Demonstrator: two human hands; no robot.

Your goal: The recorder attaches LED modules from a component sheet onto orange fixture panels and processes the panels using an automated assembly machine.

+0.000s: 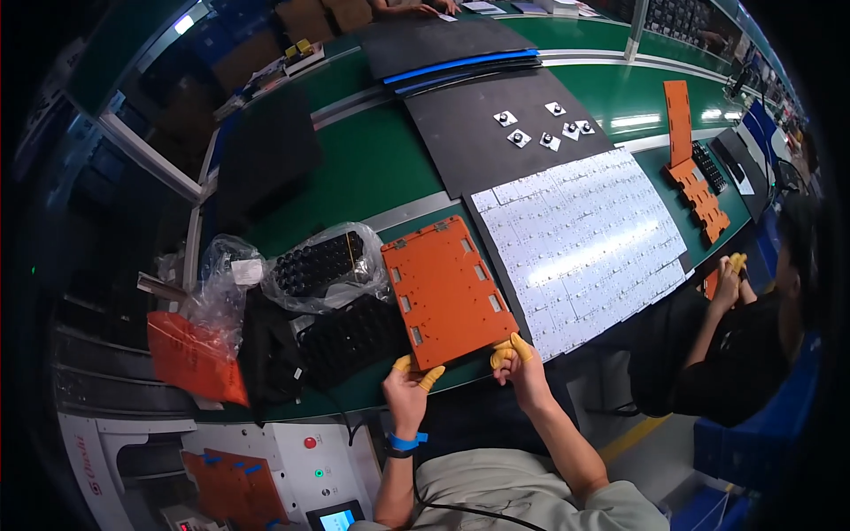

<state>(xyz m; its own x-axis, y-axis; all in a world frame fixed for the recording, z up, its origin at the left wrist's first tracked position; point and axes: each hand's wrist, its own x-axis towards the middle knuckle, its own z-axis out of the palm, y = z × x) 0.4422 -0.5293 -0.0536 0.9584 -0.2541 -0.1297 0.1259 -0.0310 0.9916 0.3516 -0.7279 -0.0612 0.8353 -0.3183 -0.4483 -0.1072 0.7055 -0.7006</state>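
Observation:
An orange fixture plate (450,288) with slots, small holes and metal hinges on its far edge lies at the near edge of the green bench. At its near left corner is my left hand (409,396), yellow finger cots on thumb and fingers, gripping the edge. My right hand (522,370), also in yellow finger cots, is closed at the near right corner; its fingertips are partly hidden. Right of the plate, white circuit board panels (580,243) lie overlapping on a dark sheet. Several small white square pieces with black round centres (519,138) are scattered beyond them.
Left are a black tray (350,341), a clear bag of black parts (319,270) and an orange bag (190,350). A machine with a red button (310,442) stands at lower left. A co-worker (739,345) sits right, near another orange fixture (699,199). Black sheets (443,44) are stacked far off.

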